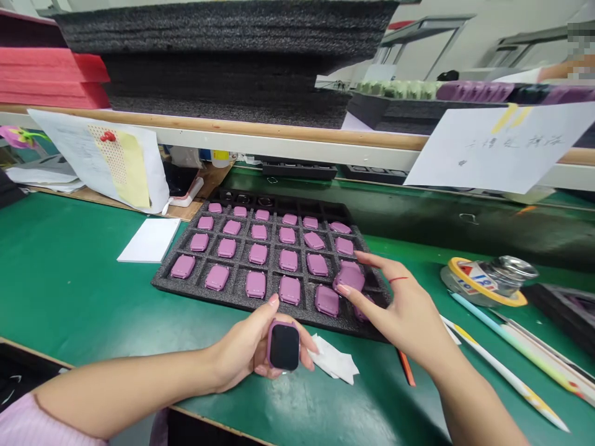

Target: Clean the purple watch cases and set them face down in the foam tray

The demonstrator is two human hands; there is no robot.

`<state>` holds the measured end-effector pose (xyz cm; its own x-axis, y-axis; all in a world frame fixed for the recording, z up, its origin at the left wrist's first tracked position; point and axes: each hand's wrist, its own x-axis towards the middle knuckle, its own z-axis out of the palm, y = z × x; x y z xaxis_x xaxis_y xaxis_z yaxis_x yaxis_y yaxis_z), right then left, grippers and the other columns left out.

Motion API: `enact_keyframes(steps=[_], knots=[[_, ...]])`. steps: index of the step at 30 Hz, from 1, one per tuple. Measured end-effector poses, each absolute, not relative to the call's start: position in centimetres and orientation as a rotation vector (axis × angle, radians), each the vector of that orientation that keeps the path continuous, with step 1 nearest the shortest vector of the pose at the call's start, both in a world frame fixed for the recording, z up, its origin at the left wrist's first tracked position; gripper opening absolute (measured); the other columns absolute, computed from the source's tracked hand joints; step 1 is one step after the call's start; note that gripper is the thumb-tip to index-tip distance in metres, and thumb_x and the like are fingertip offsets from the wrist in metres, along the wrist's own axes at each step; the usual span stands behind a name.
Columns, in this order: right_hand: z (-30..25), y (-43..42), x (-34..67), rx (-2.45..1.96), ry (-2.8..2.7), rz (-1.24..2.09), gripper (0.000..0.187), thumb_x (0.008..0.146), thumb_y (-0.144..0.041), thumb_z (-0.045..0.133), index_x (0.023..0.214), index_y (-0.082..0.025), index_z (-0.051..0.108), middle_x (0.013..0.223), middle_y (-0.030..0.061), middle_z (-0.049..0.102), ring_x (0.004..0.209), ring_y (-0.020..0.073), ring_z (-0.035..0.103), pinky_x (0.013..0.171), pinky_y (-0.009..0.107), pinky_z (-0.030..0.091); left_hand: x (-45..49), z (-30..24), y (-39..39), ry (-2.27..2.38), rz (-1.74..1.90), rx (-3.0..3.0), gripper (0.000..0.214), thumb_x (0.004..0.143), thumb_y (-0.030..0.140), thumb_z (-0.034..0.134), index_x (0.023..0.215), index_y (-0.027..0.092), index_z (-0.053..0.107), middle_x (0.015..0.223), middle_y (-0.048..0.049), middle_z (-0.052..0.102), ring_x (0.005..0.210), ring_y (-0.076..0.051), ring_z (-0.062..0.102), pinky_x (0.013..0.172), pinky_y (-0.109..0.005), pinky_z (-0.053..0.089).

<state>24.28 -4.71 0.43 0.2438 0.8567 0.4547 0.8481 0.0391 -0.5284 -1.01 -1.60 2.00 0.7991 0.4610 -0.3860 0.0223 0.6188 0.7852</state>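
Note:
My left hand [245, 350] holds a pink-framed smartwatch body [284, 345] with a black screen facing up, just in front of the tray. My right hand [395, 303] pinches a second pink watch case [348, 279] between thumb and fingertips, above the tray's near right corner. That case is tilted, and its underside is hidden. The black foam tray [160, 282] holds several pink watch cases [288, 260] in a grid of compartments. A few compartments at the far end show no pink case. A folded white cloth [333, 359] lies beside my left hand.
The tray sits on a green work mat [83, 297]. A white paper pad [149, 240] lies to its left. Long pens [506, 371], a taped glass jar [488, 282] and a black tray stand to the right. Stacked black foam [223, 62] rises beyond a wooden-edged shelf.

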Motion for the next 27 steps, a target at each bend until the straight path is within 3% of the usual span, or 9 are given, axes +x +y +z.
enact_keyframes(steps=[4, 7, 11, 14, 18, 22, 25, 27], knots=[[2.0, -6.0, 20.7, -1.345, -1.719, 0.073, 0.041, 0.085, -0.052, 0.071, 0.115, -0.025, 0.062, 0.113, 0.0102, 0.069, 0.108, 0.0278, 0.067, 0.090, 0.043, 0.056, -0.8, 1.8, -1.5, 0.587, 0.314, 0.706, 0.057, 0.086, 0.066, 0.060, 0.102, 0.013, 0.070, 0.081, -0.0059, 0.066, 0.051, -0.007, 0.043, 0.050, -0.023, 0.022], [2.4, -6.8, 17.8, -1.109, -1.911, 0.166, 0.034, 0.077, -0.041, 0.083, 0.099, -0.025, 0.063, 0.110, 0.0090, 0.069, 0.109, 0.0270, 0.067, 0.087, 0.038, 0.058, -0.6, 1.5, -1.4, 0.579, 0.360, 0.614, 0.057, 0.077, 0.068, 0.069, 0.092, 0.013, 0.067, 0.079, -0.0046, 0.064, 0.052, -0.007, 0.045, 0.048, -0.022, 0.021], [2.3, -7.2, 16.0, -1.073, -1.927, 0.180, 0.013, 0.085, -0.022, 0.075, 0.083, -0.024, 0.062, 0.104, 0.0073, 0.068, 0.097, 0.0212, 0.070, 0.081, 0.034, 0.059, -0.4, 1.4, -1.3, 0.511, 0.390, 0.575, 0.053, 0.077, 0.064, 0.073, 0.085, 0.012, 0.062, 0.072, -0.0008, 0.058, 0.051, -0.005, 0.042, 0.046, -0.020, 0.017], [2.4, -7.1, 15.7, -1.084, -1.854, 0.238, 0.010, 0.087, -0.020, 0.073, 0.082, -0.023, 0.064, 0.102, 0.0076, 0.069, 0.090, 0.0188, 0.070, 0.074, 0.030, 0.060, -0.4, 1.3, -1.2, 0.481, 0.391, 0.571, 0.053, 0.078, 0.064, 0.072, 0.084, 0.013, 0.060, 0.073, -0.0012, 0.059, 0.049, -0.004, 0.042, 0.044, -0.020, 0.015], [2.6, -7.0, 15.7, -1.111, -1.672, 0.359, 0.009, 0.087, -0.021, 0.072, 0.080, -0.024, 0.068, 0.088, 0.0045, 0.072, 0.085, 0.0186, 0.071, 0.076, 0.031, 0.059, -0.5, 1.1, -1.3, 0.499, 0.387, 0.573, 0.049, 0.078, 0.061, 0.074, 0.082, 0.014, 0.060, 0.063, 0.0030, 0.054, 0.044, -0.004, 0.037, 0.044, -0.020, 0.016], [2.7, -6.8, 16.6, -1.105, -1.252, 0.528, 0.017, 0.086, -0.032, 0.075, 0.073, -0.023, 0.068, 0.071, 0.0007, 0.068, 0.070, 0.0142, 0.068, 0.064, 0.024, 0.057, -0.5, 1.3, -1.4, 0.497, 0.350, 0.618, 0.056, 0.079, 0.065, 0.070, 0.091, 0.010, 0.069, 0.072, -0.0057, 0.066, 0.043, -0.004, 0.036, 0.045, -0.023, 0.016], [2.7, -6.6, 17.6, -1.064, -0.902, 0.556, 0.024, 0.080, -0.039, 0.081, 0.071, -0.022, 0.067, 0.072, -0.0014, 0.069, 0.052, 0.0080, 0.061, 0.054, 0.020, 0.055, -0.5, 1.5, -1.3, 0.486, 0.338, 0.625, 0.057, 0.080, 0.065, 0.070, 0.093, 0.010, 0.071, 0.076, -0.0074, 0.069, 0.044, -0.005, 0.038, 0.046, -0.024, 0.016], [2.7, -6.6, 18.0, -1.058, -0.769, 0.531, 0.025, 0.077, -0.038, 0.084, 0.071, -0.022, 0.066, 0.078, -0.0013, 0.073, 0.051, 0.0077, 0.065, 0.058, 0.021, 0.058, -0.6, 1.6, -1.2, 0.464, 0.328, 0.617, 0.055, 0.081, 0.065, 0.069, 0.093, 0.012, 0.072, 0.077, -0.0070, 0.069, 0.045, -0.005, 0.038, 0.046, -0.024, 0.016]])
